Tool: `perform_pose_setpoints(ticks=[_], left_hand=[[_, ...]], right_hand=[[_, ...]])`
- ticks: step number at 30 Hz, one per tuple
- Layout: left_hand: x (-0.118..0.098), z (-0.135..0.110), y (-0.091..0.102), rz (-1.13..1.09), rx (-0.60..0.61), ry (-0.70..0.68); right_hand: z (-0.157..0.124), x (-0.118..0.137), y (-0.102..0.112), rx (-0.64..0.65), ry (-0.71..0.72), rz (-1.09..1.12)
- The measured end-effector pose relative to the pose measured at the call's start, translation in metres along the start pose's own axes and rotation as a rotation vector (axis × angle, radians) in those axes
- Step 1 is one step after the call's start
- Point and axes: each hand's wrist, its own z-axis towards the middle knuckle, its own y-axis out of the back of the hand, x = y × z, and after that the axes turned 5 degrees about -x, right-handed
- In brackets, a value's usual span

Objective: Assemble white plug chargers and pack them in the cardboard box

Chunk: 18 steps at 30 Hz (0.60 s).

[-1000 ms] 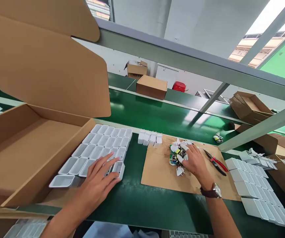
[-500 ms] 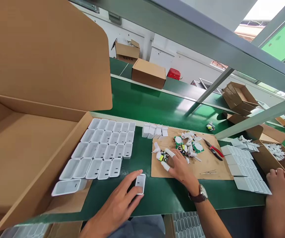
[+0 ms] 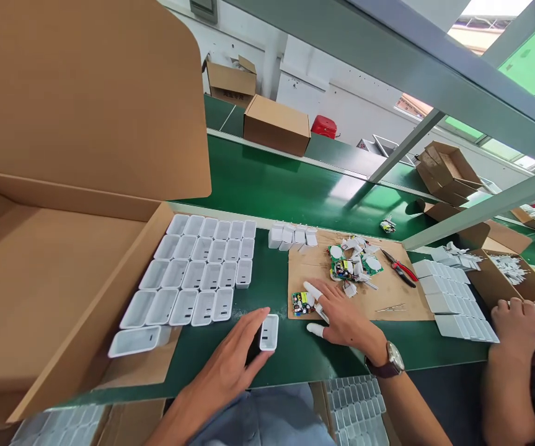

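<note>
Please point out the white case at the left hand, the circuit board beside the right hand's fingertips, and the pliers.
White case (image 3: 269, 335): head view, on its hollow inside.
Circuit board (image 3: 301, 304): head view, on its component-covered face.
Pliers (image 3: 396, 265): head view, near the pivot.

Hands (image 3: 344, 317): white finger covers (image 3: 312, 290) on right; silver watch (image 3: 394, 357), dark brown strap (image 3: 382, 370); bare forearms (image 3: 413, 399); grey-blue garment (image 3: 269, 416)

Circuit boards (image 3: 372, 264), pliers (image 3: 402, 270) and rows of casings (image 3: 194, 274) show an assembly workshop.
</note>
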Motion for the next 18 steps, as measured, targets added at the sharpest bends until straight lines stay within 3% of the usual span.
perform_pose_setpoints(ticks=[3,8,14,18], left_hand=[[0.002,-0.003,-0.003,0.006,-0.008,0.027],[-0.002,0.001,-0.004,-0.003,0.006,0.111],[-0.017,0.014,-0.006,0.023,-0.009,0.168],[-0.046,0.007,0.021,-0.028,-0.103,0.232]], right_hand=[[-0.004,-0.007,-0.015,-0.013,-0.016,0.075],[-0.010,-0.002,-0.023,-0.264,0.021,0.217],[-0.015,0.030,-0.004,-0.474,0.091,0.311],[-0.021,0.033,0.008,-0.526,0.174,0.230]])
